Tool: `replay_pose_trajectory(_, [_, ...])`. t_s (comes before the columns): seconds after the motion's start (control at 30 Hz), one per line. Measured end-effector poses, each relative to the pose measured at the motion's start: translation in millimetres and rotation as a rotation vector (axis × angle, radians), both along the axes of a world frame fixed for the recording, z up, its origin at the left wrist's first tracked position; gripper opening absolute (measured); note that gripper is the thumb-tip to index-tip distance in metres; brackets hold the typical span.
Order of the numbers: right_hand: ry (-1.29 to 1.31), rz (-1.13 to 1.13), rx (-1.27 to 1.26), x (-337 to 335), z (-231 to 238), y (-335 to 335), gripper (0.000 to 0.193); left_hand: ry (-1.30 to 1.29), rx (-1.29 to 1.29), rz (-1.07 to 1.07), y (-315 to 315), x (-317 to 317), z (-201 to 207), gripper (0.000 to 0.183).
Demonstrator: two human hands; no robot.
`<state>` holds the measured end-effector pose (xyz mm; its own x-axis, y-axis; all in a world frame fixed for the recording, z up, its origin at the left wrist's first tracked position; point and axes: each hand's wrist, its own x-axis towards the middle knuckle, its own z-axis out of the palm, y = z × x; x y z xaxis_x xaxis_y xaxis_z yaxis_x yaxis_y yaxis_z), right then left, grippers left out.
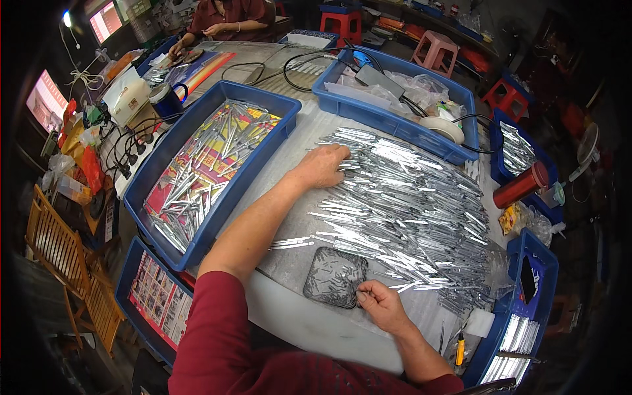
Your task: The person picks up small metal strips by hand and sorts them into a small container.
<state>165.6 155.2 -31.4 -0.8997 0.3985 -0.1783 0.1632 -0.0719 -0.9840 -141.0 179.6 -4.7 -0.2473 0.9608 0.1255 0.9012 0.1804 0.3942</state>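
Note:
A wide heap of thin silvery metal strips (pixel 401 204) covers the middle of the table. My left hand (pixel 322 166) reaches to the heap's far left edge, fingertips bent down and apart, touching the strips there. In front of me is a small dark square tray (pixel 336 276) holding many tiny metal pieces. My right hand (pixel 384 306) is at the tray's near right corner, thumb and forefinger pinched together. Whatever lies between those fingertips is too small to make out. A few strips (pixel 291 243) lie apart, left of the heap.
Left of my arm stands a blue bin (pixel 294 113) with loose strips; another blue bin (pixel 475 155) holds bags and cables at the back. A red cylinder (pixel 520 184) and yellow-handled tool (pixel 460 349) are at the right. Across the table sits another person (pixel 230 20).

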Motion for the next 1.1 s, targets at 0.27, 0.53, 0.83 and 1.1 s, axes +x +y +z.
replay_pose_trajectory(0.27, [-0.050,-0.016,-0.001,-4.3,9.8,3.5,0.012,-0.014,0.167,-0.042,-0.3,-12.9,-14.8,0.036])
replay_pose_trajectory(0.53, [0.041,-0.011,-0.050,-3.6,6.9,2.2,0.011,-0.032,0.192,-0.021,-1.9,-8.3,-17.1,0.051])
replay_pose_trajectory(0.83, [0.040,-0.043,-0.136,-4.4,5.6,1.2,0.012,0.056,0.409,0.010,-33.2,10.6,-0.4,0.038])
replay_pose_trajectory(1.1, [0.078,-0.047,-0.098,-7.6,12.3,3.0,0.010,-0.339,0.042,0.124,-119.5,53.7,16.9,0.024])
